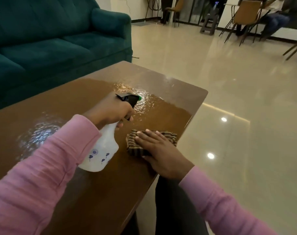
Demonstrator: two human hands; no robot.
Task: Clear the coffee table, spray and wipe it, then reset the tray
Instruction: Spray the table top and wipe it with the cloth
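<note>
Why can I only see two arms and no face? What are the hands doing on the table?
There is just one picture, and it comes from a small camera worn on the person's head. It looks forward and down, so you see what they see: their own two arms in pink sleeves, and no face.

The left hand grips a white spray bottle with a black top, pointing across the brown coffee table. The right hand lies flat, with straight fingers, on a striped cloth near the table's edge.

The shiny wet patches on the wood look like sprayed liquid. Nothing else lies on the table. Behind it stands a green sofa.
</note>
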